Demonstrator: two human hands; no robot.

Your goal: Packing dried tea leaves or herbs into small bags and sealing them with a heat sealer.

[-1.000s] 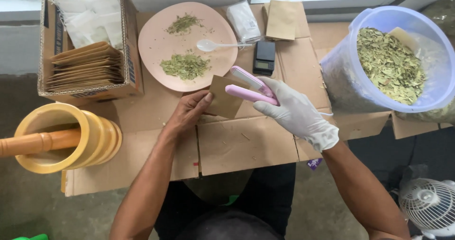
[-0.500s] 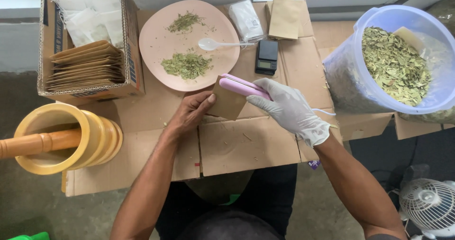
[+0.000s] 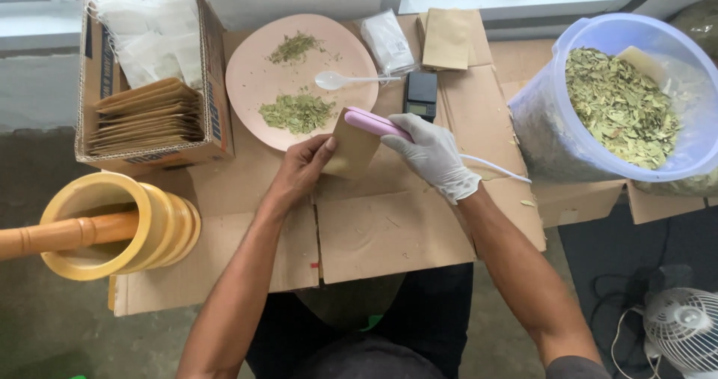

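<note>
Bare left hand (image 3: 303, 171) pinches a small brown paper pouch (image 3: 351, 144) by its side; gloved right hand (image 3: 434, 154) squeezes a pink heat sealer (image 3: 376, 123) along its top edge. Pouch: light, thin, creasable; hold by edges. Flattened cardboard (image 3: 389, 229) beneath; pink plate (image 3: 262, 87) of dried leaves, window wall beyond.
</note>
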